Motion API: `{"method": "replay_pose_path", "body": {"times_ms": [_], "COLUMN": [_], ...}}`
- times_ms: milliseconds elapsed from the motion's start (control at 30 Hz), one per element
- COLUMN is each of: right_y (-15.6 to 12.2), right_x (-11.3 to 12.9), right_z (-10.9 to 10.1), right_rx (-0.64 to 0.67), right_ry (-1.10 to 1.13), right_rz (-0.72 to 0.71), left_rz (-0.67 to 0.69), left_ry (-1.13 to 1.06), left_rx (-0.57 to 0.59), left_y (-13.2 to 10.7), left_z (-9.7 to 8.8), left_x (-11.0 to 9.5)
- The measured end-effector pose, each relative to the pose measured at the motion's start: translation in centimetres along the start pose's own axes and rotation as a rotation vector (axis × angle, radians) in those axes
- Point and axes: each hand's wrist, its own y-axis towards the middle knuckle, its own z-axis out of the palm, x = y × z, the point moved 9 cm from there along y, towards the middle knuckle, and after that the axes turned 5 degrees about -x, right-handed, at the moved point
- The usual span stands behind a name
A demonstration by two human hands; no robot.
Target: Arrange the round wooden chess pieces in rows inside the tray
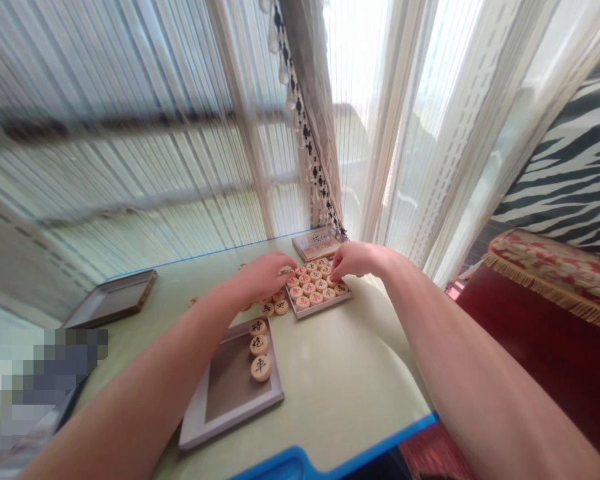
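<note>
A shallow box (325, 308) holds rows of round wooden xiangqi pieces (307, 288) with red and black characters. My left hand (270, 275) reaches over the box's left edge, thumb and fingers apart by the red pieces. At the right side, my right hand (354, 260) is closed, its fingertips pinched at a piece among the black ones; the fingers partly cover it. Loose pieces (281, 307) lie on the table left of the box, some hidden under my left hand. Nearer me, an upturned tray (276, 393) carries three black-lettered pieces (259, 345) along its right side.
A closed printed box (313, 245) lies behind the filled box. Another shallow tray (113, 300) rests at the table's left. The pale green table (350, 373) has a blue edge (380, 440). String curtains (180, 167) hang behind it, and a red-covered seat (520, 320) stands right.
</note>
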Motion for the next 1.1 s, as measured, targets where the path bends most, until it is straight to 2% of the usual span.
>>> {"method": "replay_pose_path", "body": {"times_ms": [233, 400, 733, 967, 1100], "right_y": [-1.2, -2.5, -3.1, -4.0, -4.0], "right_x": [0.0, 0.6, 1.7, 3.5, 3.6], "right_z": [-1.3, -2.0, -0.6, -0.2, -0.2], "right_rx": [-0.058, -0.083, 0.021, 0.016, 0.017], "right_ry": [-0.032, -0.112, -0.218, -0.331, -0.325], "right_rz": [0.019, -0.026, -0.078, -0.086, -0.085], "left_rz": [-0.023, -0.011, -0.007, -0.004, -0.003], "left_ry": [0.001, -0.022, -0.017, -0.015, -0.018], "left_rx": [-0.003, 0.016, 0.004, 0.019, 0.020], "left_y": [0.0, 0.0, -0.1, -0.2, -0.2], "left_z": [-0.5, -0.1, 0.1, 0.1, 0.1], "left_x": [0.1, -0.1, 0.0, -0.3, -0.3]}}
